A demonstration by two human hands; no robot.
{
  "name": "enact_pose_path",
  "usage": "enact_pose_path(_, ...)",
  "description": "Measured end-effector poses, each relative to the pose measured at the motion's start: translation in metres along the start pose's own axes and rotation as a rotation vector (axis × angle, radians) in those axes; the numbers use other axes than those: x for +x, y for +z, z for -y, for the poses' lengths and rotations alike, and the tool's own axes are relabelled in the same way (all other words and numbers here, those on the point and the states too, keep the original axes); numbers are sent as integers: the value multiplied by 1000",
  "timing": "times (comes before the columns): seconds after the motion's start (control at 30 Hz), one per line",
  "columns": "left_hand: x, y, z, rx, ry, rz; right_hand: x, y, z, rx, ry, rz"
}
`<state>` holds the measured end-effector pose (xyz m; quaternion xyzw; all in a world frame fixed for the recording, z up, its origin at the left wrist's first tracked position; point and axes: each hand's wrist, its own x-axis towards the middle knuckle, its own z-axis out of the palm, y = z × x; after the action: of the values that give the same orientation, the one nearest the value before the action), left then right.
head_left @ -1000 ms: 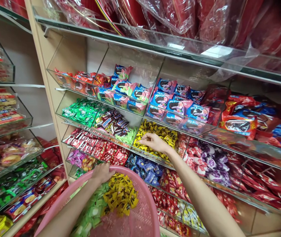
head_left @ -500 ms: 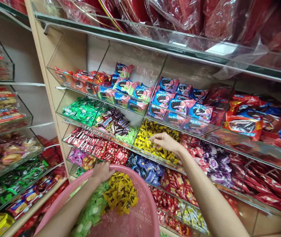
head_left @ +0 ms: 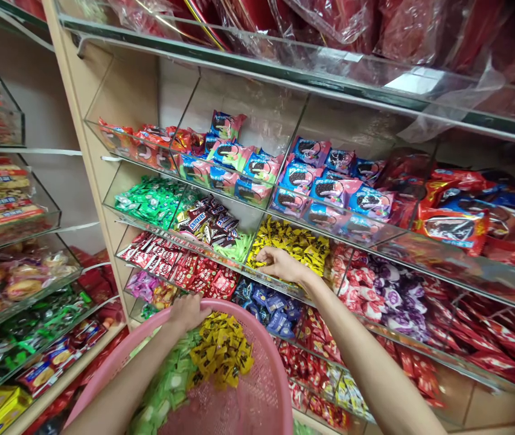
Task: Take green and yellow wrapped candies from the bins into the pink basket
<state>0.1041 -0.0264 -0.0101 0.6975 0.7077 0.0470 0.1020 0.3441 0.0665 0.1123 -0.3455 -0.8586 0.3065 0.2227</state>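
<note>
A round pink plastic basket (head_left: 271,362) is in front of me, with yellow-wrapped sweets (head_left: 224,350) and light green packets (head_left: 166,380) inside. My left hand (head_left: 189,313) is closed over its far rim. Over the left front of a clear shelf bin of yellow-wrapped sweets (head_left: 300,241) is my right hand (head_left: 279,264). Its fingers are curled in and the thumb lies close to them. What they hold, if anything, is hidden.
Clear bins hold Snickers bars (head_left: 200,220), green-wrapped sweets (head_left: 153,199), blue packets (head_left: 275,308) and purple-and-white sweets (head_left: 393,296). A glass shelf edge (head_left: 284,75) runs above the blue biscuit packs (head_left: 329,184). More shelves with biscuits (head_left: 3,187) stand at left.
My right hand has moved left across the yellow sweets towards the bin's front edge, and its fingers look more curled. My left hand and the basket have barely moved.
</note>
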Motion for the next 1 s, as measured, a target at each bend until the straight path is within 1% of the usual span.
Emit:
enact_pose_path(0.13, 0, 0, 1, -1, -1, -7, 1, -1, 1, -31, 6, -1)
enact_pose_path(0.23, 0, -1, 1, -10, -3, -7, -3, -9, 10, -50, 9, -45)
enact_pose_path(0.3, 0, -1, 1, -10, -11, -1, -10, -18, 21, -59, -7, -95)
enact_pose_path(0.37, 0, 0, 1, -3, -13, -1, -20, -24, 38, -55, -33, -165)
enact_pose_path(0.43, 1, 1, 1, -3, -10, 1, -32, -19, 59, -29, -50, -232)
enact_pose_path(0.47, 2, 2, 0, -4, -7, 5, -38, -12, 69, -2, -49, -243)
enact_pose_path(0.5, 2, 2, 0, -4, -6, 10, -44, 0, 78, 26, -48, -189)
enact_pose_path(0.57, 3, 2, -1, 2, -2, 15, -53, 31, 89, 78, -79, 17)
enact_pose_path(0.63, 2, 2, -3, 16, -3, 9, -56, 67, 87, 59, -146, 172)
enact_pose_path(0.67, 2, 1, -4, 22, -6, 7, -55, 84, 82, 16, -158, 210)
enact_pose_path(0.73, 0, -1, -5, 29, -6, 13, -53, 113, 66, -66, -154, 201)
enact_pose_path(0.8, -1, -2, -5, 26, 4, 30, -49, 134, 50, -141, -162, 171)
enact_pose_path(0.9, -1, -1, -3, 29, 23, 38, -46, 152, 38, -241, -156, 142)
enact_pose_path(1.0, 0, 0, -1, 30, 29, 32, -48, 162, 37, -327, -134, 137)
